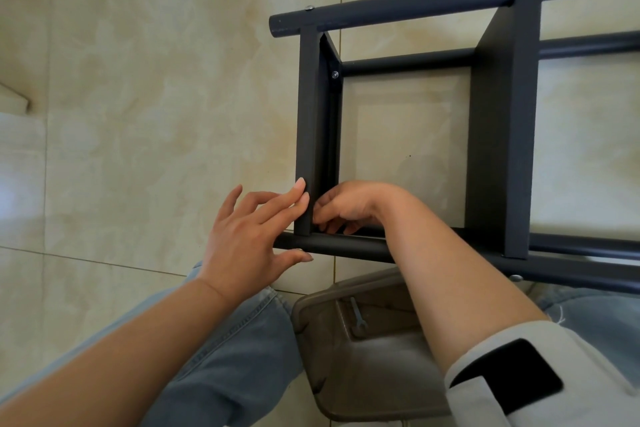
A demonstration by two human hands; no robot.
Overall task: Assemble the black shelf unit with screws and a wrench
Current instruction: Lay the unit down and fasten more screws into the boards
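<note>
Left hand (247, 236) open, straight fingers resting on black shelf unit (491, 135) panel edge, right hand (346, 206) fingers curled inside corner, contents not discernible, wrench (358, 317) on stool (360, 350).

Both forearms bare; left hand (242, 239) and right hand (349, 206) ungloved, no rings or watch visible; nails on left hand fairly long, neatly shaped; right arm has a light grey sleeve (540, 374) pushed up above the forearm, cuff edge seamed, with a black rounded-corner rectangular patch (512, 378) on it; legs in light blue denim jeans (242, 340), visible stitched seam running down the left leg, frayed threads on the right leg's denim.
</note>
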